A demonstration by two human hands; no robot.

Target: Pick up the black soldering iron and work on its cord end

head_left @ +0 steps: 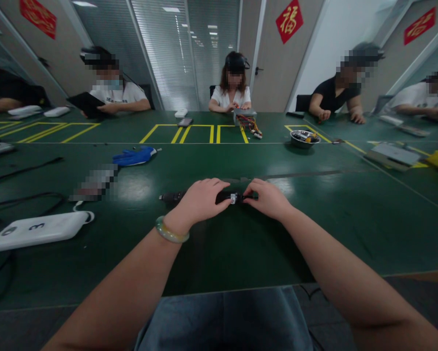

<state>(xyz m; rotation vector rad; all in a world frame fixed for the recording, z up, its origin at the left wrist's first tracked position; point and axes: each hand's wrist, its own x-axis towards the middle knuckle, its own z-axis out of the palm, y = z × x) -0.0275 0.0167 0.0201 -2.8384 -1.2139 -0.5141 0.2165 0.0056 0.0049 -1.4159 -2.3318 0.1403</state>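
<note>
A black electric screwdriver (224,196) lies sideways on the green table, its metal tip pointing left and a small white label near its right end. My left hand (200,201), with a jade-like bangle (170,231) at the wrist, is wrapped over the middle of the tool and hides part of it. At the tool's right end, my right hand (270,199) pinches a thin black piece, seemingly its cord or plug. Exactly how that piece meets the tool is too dark to make out.
To the left lie a blue glove (134,156), a blurred-out phone (96,183), a white power bank (39,229) and black cables (25,202). Farther back are a metal bowl (305,139) of small parts and a grey box with coloured wires (245,118). Several people sit opposite.
</note>
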